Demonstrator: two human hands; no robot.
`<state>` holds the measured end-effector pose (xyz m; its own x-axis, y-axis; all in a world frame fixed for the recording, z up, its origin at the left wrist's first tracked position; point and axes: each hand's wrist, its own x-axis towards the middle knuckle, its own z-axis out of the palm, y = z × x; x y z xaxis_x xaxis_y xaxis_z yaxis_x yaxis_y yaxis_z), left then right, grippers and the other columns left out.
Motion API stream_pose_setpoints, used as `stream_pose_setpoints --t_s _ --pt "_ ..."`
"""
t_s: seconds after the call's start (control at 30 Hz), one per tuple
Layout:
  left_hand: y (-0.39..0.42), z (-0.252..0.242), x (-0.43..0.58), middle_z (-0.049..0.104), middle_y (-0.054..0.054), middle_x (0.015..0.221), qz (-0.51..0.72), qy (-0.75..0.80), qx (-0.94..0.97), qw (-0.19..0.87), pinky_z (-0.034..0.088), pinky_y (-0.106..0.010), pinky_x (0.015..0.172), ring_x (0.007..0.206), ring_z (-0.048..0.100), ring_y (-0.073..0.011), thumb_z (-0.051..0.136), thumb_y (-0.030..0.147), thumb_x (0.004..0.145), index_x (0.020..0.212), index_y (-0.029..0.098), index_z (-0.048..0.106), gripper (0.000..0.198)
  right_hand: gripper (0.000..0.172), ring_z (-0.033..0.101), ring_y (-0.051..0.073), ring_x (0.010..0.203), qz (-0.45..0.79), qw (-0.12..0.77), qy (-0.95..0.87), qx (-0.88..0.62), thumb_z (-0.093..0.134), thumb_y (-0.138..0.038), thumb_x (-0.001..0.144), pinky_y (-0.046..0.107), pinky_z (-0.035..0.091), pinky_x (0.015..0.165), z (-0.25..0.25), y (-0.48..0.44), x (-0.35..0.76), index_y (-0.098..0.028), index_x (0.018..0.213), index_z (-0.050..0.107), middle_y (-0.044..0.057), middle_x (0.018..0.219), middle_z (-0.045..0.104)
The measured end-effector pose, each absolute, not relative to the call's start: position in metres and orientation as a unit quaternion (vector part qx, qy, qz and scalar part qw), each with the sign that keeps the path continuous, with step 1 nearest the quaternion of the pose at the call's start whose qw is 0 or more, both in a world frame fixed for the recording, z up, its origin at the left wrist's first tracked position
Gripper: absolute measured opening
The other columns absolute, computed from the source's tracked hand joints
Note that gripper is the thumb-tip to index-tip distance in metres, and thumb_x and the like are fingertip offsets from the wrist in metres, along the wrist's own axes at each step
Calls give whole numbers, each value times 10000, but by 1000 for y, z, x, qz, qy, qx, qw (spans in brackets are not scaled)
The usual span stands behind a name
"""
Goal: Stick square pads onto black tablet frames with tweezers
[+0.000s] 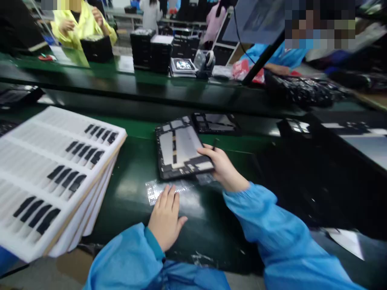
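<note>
An opened tablet back (180, 150) with grey plates and black parts lies on the green belt (136, 133) in front of me. My right hand (222, 167) grips its near right corner, fingers curled round the edge, with a thin dark stick poking up by the fingers. My left hand (165, 217) lies flat with fingers stretched out on a clear plastic sheet (169, 192) just below the tablet. Both arms wear blue sleeves.
A stack of white foam trays (57, 177) holding several black strips sits at the left. A second opened device (216, 123) lies behind the tablet. Black trays (151, 50), a tape holder (207, 62) and other workers stand beyond the far bench.
</note>
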<state>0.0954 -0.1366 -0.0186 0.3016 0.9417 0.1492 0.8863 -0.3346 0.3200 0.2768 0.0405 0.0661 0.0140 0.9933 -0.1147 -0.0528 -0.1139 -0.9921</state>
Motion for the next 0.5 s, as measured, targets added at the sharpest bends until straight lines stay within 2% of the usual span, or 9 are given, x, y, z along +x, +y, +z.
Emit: stream_pose_setpoints --t_s 0.07,0.1,0.17,0.3,0.43,0.5 --pt "-137 -26 96 512 -186 1709 152 573 802 71 592 -567 1258 1618 491 -390 715 481 1014 1560 103 589 676 401 668 130 613 558 440 -463 -530 824 -537 938 254 586 586 62 108 219 -154 883 720 -4 723 696" --pt "-138 -28 96 491 -177 1728 150 575 802 67 594 -566 1261 1629 477 -394 702 492 1019 1575 101 580 691 364 675 117 665 562 415 -470 -539 752 -508 1021 256 600 629 60 135 193 -148 975 722 -1 812 716" --pt "-142 -29 96 442 -150 1764 147 577 801 72 584 -565 1280 1653 446 -391 675 505 1031 1612 119 551 708 335 726 138 816 560 369 -486 -560 693 -472 1080 303 648 738 56 179 162 -147 1154 721 36 1014 755" --pt "-142 -29 97 357 -121 1806 150 576 793 125 553 -602 1313 1687 384 -407 661 450 1041 1649 144 518 696 376 761 212 1067 482 322 -516 -631 703 -460 1076 420 678 929 62 229 209 -168 1312 707 91 1263 755" --pt "-130 -24 100 336 -177 1797 171 580 765 219 471 -755 1320 1697 317 -490 689 333 1011 1632 91 531 685 409 726 264 1234 308 308 -494 -752 734 -409 1058 482 652 1043 82 231 333 -169 1386 684 130 1426 699" --pt "-126 -13 101 332 -187 1796 188 576 747 275 406 -809 1335 1705 278 -510 698 309 997 1621 88 546 679 437 718 276 1258 243 288 -480 -792 758 -391 1042 487 646 1059 89 221 379 -154 1400 677 149 1448 685"
